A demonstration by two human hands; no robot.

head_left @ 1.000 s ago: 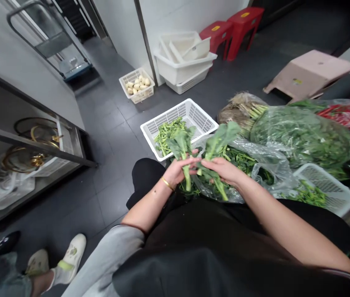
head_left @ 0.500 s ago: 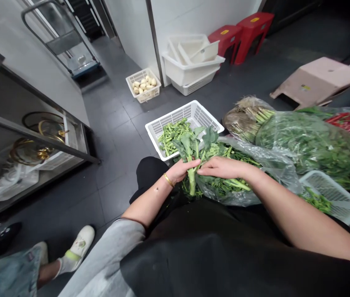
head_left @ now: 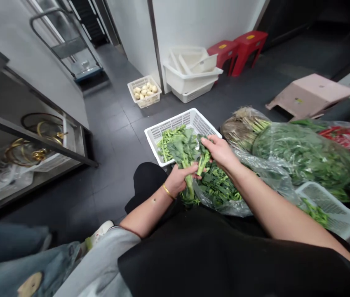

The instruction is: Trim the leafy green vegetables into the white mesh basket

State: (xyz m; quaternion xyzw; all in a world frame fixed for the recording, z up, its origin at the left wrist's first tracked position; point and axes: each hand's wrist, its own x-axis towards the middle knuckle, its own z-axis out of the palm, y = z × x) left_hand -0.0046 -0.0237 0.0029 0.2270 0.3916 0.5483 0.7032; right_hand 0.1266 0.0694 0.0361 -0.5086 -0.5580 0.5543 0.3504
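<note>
My left hand (head_left: 177,180), with a gold bangle at the wrist, is closed round a leafy green stalk (head_left: 182,152), thick pale stem downward. Between the fingers and thumb of my right hand (head_left: 220,152) is another leafy stem (head_left: 204,160), its lower end close by my left fingers. Just beyond both hands, a white slotted basket (head_left: 153,144) holds cut green stems (head_left: 167,142) on its left side. Under and right of my hands, an open clear plastic bag (head_left: 259,169) spills dark leafy greens (head_left: 224,187).
At right are bagged greens (head_left: 304,148), rooted bundles (head_left: 239,128), a pale basket (head_left: 341,218) and a pink stool (head_left: 313,93). Beyond stand a basket of pale round vegetables (head_left: 144,93), stacked white tubs (head_left: 190,78) and red stools (head_left: 249,49). A person's denim-clad legs (head_left: 38,260) are at lower left.
My right hand has moved up and away from beside my left hand and now grips a leafy stem. At lower left the other person's legs have come further into view.
</note>
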